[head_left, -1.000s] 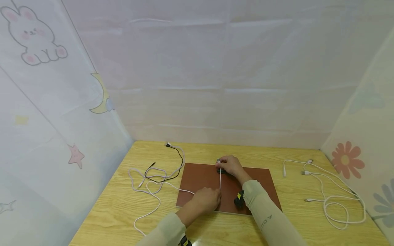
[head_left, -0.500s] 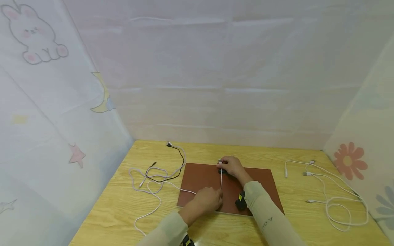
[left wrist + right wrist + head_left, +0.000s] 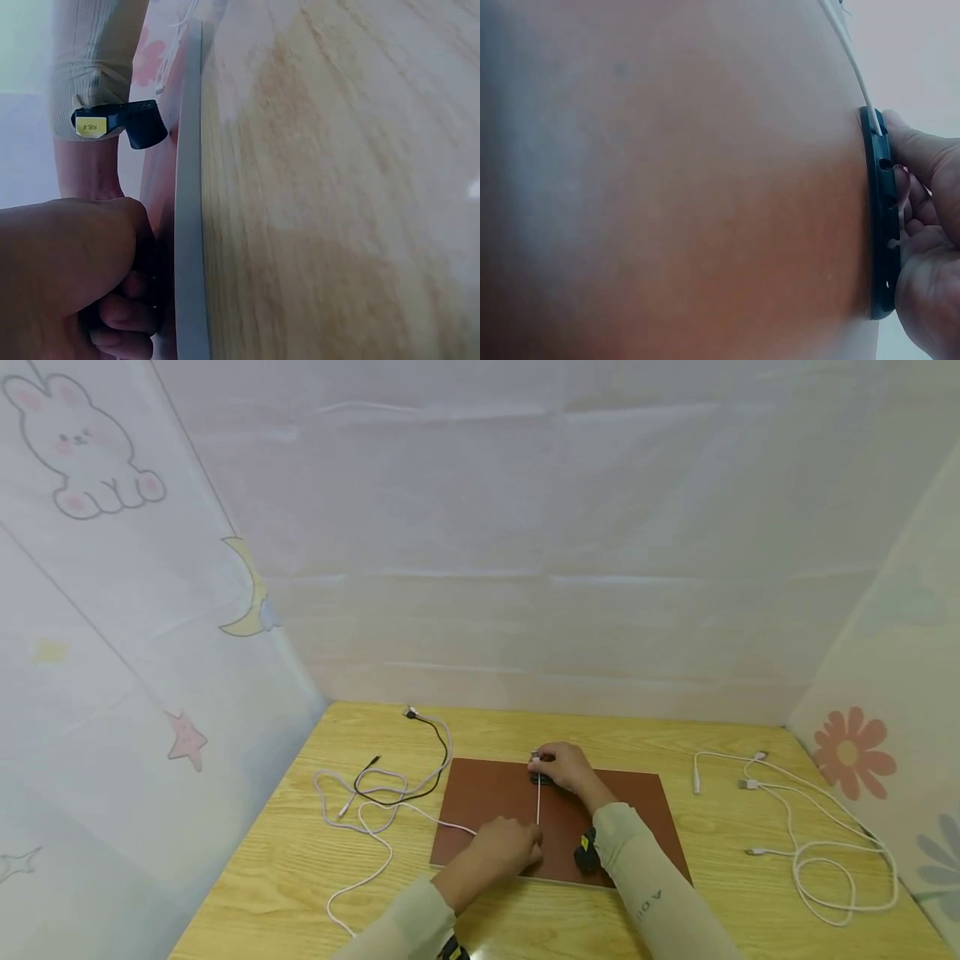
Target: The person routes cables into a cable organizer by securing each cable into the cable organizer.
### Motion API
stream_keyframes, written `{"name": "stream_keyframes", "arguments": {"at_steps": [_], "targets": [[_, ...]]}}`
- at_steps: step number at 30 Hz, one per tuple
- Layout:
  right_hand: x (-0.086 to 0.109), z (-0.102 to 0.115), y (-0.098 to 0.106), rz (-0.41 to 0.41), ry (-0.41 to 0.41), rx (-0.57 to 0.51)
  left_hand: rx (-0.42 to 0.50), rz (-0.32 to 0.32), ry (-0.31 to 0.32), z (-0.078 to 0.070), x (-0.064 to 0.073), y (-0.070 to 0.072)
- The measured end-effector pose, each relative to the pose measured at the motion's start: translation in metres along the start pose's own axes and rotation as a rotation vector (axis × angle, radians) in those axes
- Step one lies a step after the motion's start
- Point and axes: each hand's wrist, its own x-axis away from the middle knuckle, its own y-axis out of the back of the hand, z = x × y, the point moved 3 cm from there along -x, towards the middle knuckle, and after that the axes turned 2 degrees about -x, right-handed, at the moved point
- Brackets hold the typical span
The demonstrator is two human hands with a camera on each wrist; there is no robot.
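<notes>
On the brown board [image 3: 480, 789] lies a black cable holder [image 3: 883, 225], a slim strip with several notches, near the far edge. A white USB cable [image 3: 538, 802] runs straight toward me from it, lying in an end notch in the right wrist view. My right hand [image 3: 564, 766] pinches this cable just below its USB plug [image 3: 536, 754], its other fingers over the holder. Close to the board's near edge, my left hand [image 3: 506, 845] grips the same cable with curled fingers, hiding the part inside. The cable stays taut between both hands.
White cable trails left from the board across the wooden table [image 3: 262, 860]. A black cable [image 3: 441, 760] and a pale lilac cable [image 3: 321, 810] lie tangled at the left. White cables [image 3: 870, 902] lie looped at the right. A printed backdrop [image 3: 555, 635] stands behind.
Both hands hold nearly the same places on the cable and board. The view has shifted slightly; nothing was let go or taken up.
</notes>
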Motion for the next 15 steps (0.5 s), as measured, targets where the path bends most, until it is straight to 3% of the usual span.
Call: {"name": "stream_keyframes", "arguments": {"at_steps": [5,15], "targets": [[0.001,-0.001,0.003,-0.013,-0.019,-0.019,-0.034,-0.027,0.011,-0.006,0.004,0.001],[0.001,-0.001,-0.003,-0.045,-0.031,-0.046,-0.153,-0.019,0.185,-0.014,0.008,0.005]]}}
